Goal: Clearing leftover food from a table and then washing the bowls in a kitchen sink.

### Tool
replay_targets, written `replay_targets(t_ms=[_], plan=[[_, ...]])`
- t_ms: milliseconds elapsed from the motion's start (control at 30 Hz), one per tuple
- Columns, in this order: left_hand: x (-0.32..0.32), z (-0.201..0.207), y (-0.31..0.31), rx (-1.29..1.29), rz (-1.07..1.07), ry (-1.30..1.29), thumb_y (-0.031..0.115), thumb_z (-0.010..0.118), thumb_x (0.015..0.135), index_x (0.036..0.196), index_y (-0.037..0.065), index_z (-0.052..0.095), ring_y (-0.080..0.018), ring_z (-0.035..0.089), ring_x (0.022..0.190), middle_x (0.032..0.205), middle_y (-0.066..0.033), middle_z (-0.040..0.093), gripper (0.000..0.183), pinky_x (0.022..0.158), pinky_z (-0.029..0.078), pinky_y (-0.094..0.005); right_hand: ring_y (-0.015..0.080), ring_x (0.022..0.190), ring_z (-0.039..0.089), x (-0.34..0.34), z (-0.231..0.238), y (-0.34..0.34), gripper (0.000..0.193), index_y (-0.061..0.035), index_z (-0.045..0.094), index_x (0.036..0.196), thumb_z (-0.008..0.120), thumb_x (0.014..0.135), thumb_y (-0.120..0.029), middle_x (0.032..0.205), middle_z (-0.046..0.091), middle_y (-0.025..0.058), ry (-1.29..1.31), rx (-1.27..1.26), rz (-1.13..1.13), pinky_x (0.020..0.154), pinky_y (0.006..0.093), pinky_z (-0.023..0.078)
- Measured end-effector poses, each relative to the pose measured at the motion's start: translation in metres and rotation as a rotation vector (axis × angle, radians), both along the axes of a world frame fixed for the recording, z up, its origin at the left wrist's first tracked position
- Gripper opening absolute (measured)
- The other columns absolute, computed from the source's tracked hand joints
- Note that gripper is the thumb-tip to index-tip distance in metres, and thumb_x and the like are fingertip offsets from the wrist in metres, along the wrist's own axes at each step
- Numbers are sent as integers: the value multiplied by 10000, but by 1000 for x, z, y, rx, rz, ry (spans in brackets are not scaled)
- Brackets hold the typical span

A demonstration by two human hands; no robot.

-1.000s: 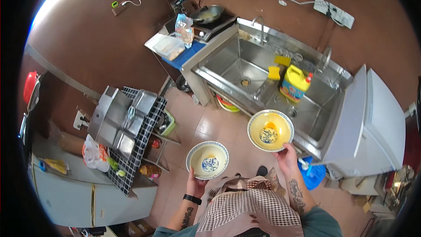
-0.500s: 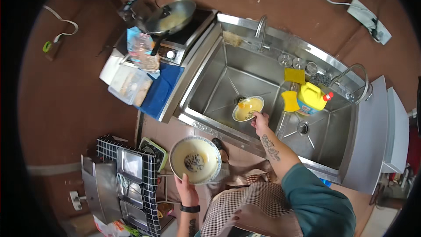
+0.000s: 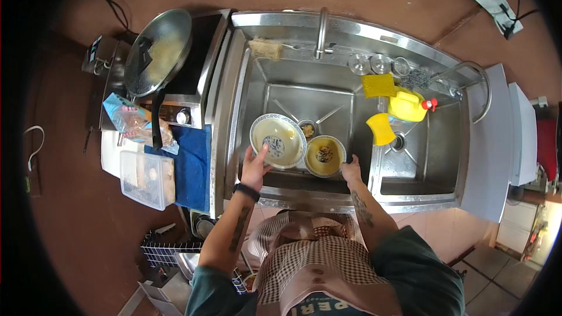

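Note:
My left hand (image 3: 253, 168) grips a large white bowl (image 3: 287, 143) with a blue patterned rim, thumb over the inside edge. Blue decoration marks its bottom. Close beside it, my right hand (image 3: 351, 172) holds a smaller bowl (image 3: 333, 167) by its right side, the fingers partly hidden. A yellowish film coats that bowl's inside around a dark motif. Both bowls are over the near part of the left sink basin (image 3: 287, 74). Just beyond them, light brown food scraps (image 3: 307, 131) lie at the drain.
A faucet (image 3: 322, 32) rises behind the basin. Yellow sponges (image 3: 381, 129) and a yellow jug (image 3: 407, 105) with a red cap stand by the divider, glasses (image 3: 380, 64) behind. Leftward are a frying pan (image 3: 170, 52), a bread bag (image 3: 132, 120) and a clear container (image 3: 140, 181).
The large bowl has come from beside the sink to over the left basin. The small bowl went from tilted with yellow liquid to more level, its liquid gone; scraps now show at the drain.

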State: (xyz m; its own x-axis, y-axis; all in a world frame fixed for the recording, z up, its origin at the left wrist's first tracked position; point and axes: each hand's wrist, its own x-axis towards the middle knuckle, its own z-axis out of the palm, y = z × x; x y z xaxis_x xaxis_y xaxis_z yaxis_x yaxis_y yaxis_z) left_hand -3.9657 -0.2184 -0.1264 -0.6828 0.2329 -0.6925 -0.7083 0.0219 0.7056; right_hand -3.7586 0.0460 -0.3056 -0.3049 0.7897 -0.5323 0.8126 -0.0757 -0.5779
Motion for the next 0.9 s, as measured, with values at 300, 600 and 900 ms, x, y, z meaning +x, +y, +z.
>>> replay_targets(t_ms=[300,600,900], plan=[[-34,-179,32,-142,147,-243,373,790,861,1494,172,332,-290,639,1081,1292,-112,601,807,918,516,-478,306,1097,621,116,196,-11,473,-35,535,1350,652,896,-99,1276,577,198,294,-188,447,948,390,516],[-42,-134,72,81,169,-106,362,705,943,1369,205,477,-232,612,1147,1284,-46,601,508,867,543,-370,437,1361,415,-162,207,81,758,-33,299,1519,662,874,-200,1531,350,259,442,529,744,1125,462,393],[-67,-63,105,97,21,125,356,735,920,1481,94,396,-206,631,1078,1249,-92,613,705,891,534,-378,350,1272,540,-289,199,117,547,-4,461,1416,555,896,-145,1434,504,192,-59,509,970,1037,436,485]])
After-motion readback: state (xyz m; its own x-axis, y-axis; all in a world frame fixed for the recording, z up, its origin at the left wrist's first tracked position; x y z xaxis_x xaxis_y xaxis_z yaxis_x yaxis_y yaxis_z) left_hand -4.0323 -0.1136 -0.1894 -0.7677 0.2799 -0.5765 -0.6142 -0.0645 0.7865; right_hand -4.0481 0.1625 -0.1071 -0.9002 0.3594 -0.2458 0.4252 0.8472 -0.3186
